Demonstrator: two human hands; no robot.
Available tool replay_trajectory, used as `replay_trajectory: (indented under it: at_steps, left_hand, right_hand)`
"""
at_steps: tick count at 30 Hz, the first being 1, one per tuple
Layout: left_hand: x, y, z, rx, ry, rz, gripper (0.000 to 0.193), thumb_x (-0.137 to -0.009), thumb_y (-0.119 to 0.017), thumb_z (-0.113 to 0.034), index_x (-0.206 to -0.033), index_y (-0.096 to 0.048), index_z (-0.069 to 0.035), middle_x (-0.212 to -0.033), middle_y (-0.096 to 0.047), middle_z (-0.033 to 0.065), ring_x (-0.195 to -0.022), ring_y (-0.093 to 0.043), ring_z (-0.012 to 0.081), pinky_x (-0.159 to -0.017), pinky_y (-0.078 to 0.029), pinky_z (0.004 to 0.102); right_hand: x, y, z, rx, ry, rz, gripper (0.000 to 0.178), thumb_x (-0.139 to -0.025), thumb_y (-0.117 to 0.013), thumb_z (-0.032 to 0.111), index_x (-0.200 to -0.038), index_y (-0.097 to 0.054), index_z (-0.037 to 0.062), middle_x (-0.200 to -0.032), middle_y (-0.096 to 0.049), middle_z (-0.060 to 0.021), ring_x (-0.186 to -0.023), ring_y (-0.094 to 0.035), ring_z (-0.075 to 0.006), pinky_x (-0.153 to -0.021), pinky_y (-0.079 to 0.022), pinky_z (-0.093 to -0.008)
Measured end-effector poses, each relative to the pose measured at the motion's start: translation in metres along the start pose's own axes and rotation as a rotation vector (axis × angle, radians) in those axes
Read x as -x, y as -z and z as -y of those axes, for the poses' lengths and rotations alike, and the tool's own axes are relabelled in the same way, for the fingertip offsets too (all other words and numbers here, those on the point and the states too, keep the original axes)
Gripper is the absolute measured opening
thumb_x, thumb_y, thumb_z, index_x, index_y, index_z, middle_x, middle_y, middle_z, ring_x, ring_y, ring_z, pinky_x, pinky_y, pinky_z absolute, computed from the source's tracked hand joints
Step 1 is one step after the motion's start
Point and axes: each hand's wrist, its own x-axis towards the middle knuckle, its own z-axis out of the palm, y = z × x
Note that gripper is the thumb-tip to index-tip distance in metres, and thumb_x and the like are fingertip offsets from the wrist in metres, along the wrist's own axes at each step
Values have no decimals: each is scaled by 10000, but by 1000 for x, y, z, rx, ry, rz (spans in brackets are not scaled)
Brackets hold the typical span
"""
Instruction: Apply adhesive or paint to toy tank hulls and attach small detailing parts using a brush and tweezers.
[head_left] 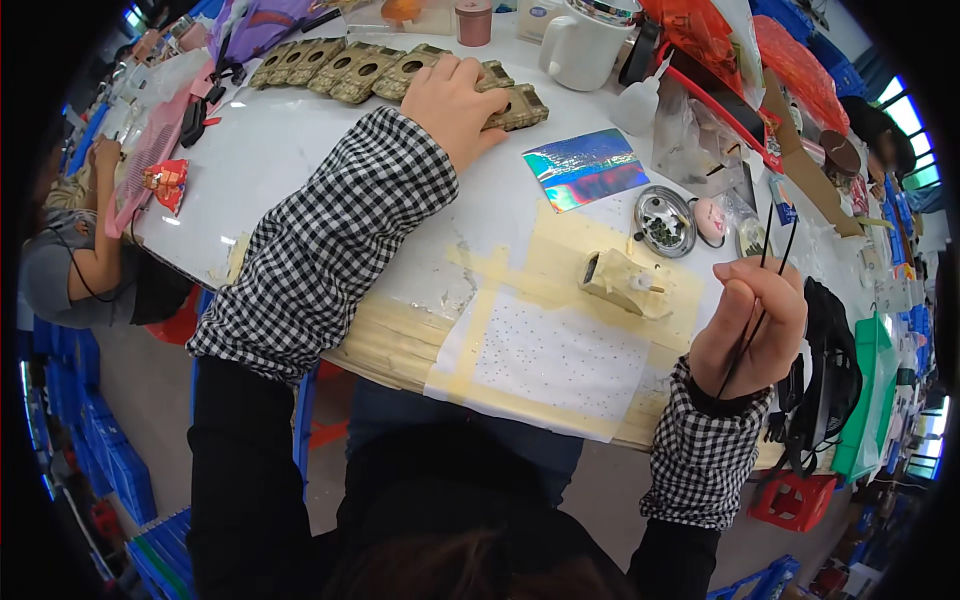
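My left hand point(455, 108) reaches to the far side of the table, its fingers and thumb curled over a camouflage toy tank hull point(522, 108) at the right end of a row. More camouflage hulls point(352, 76) with round holes on top stretch away to the left. On the right, my right hand point(752, 325) pinches a pair of dark tweezers point(766, 262), tips pointing up and apart. Between my hands and nearer me lies a white sheet point(560, 352) sprinkled with tiny specks. Behind it stands a tape-covered block point(622, 280) with a small pale peg.
A round metal dish point(664, 222) holds small dark green bits, beside a pink oval object point(709, 220). Behind are a shiny holographic sheet point(586, 168), a white squeeze bottle point(636, 104) and a white mug point(583, 48). A co-worker's arm point(100, 200) shows at left.
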Motion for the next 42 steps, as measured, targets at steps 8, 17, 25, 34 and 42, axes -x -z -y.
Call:
replay_trajectory:
  at_steps: [8, 17, 25, 34, 42]
  left_hand:
    - [-5, 34, -17, 338, 75, -71, 268, -769, -735, -214, -858, -550, -43, -1058, -546, 160, -905, -591, 284, -714, -486, 340]
    - [-5, 68, -79, 1669, 506, 388, 464, -785, -754, -222, -1101, -493, -6, -945, -590, 44, -837, -586, 105, -667, -480, 260]
    - [8, 38, -81, 1994, 720, 359, 363, -878, -658, -278, -1123, -501, -61, -988, -625, 61, -813, -560, 67, -715, -482, 230]
    - [18, 49, -76, 2572, 890, 205, 532, -1020, -215, -365, -1406, -229, 1, -1405, -332, 225, -1324, -336, 360, -1107, -311, 489]
    - [26, 55, -84, 2393, 822, 336, 497, -1026, -235, -343, -1385, -265, -1, -1383, -385, 194, -1269, -429, 317, -1073, -389, 441]
  right_hand:
    - [7, 3, -6, -78, -101, -98, 124, -883, -613, 119, -882, -534, 23, -725, -565, -86, -650, -495, -164, -613, -398, -274]
    - [28, 17, -10, -89, -193, -62, 155, -939, -523, 153, -865, -523, 17, -735, -552, -86, -685, -482, -162, -643, -385, -279]
    - [29, 11, -14, 47, -263, 141, 110, -883, -550, 18, -944, -640, 4, -849, -600, -118, -702, -548, -202, -635, -427, -280]
    - [28, 6, -11, 81, -255, 265, 208, -743, -696, 6, -946, -668, 41, -868, -645, -107, -755, -586, -252, -656, -457, -317]
    - [29, -1, -9, 63, -255, 275, 205, -708, -734, 10, -898, -663, 38, -852, -653, -111, -740, -597, -245, -640, -466, -311]
